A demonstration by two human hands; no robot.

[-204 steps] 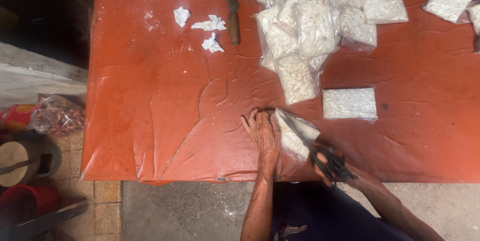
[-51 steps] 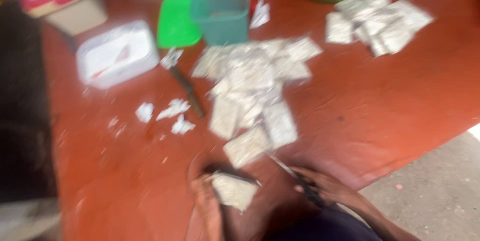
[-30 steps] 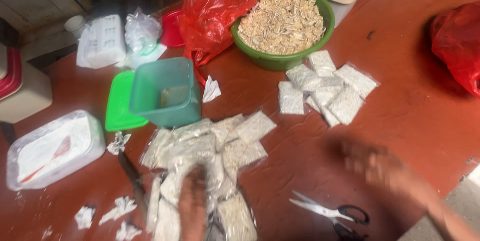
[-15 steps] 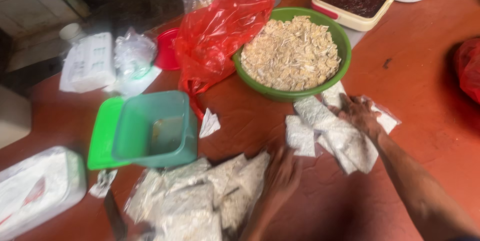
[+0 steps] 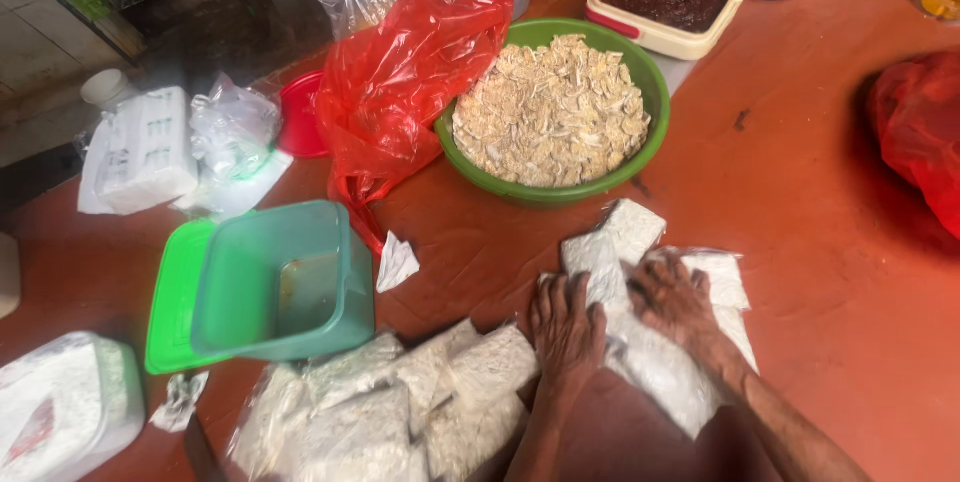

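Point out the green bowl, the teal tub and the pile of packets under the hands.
green bowl (image 5: 541, 191), head view, front rim.
teal tub (image 5: 226, 320), head view, left wall.
pile of packets (image 5: 660, 372), head view, lower packet.

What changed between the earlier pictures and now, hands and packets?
The right hand let go of the scissors; both hands moved onto the right pile of packets, left hand at its edge. The green bowl, teal container and left pile stayed put.

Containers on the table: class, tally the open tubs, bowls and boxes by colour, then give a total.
Green: 2, the round bowl and the square tub.
Cream with a red rim: 1, the box of dark paste.
Total: 3.
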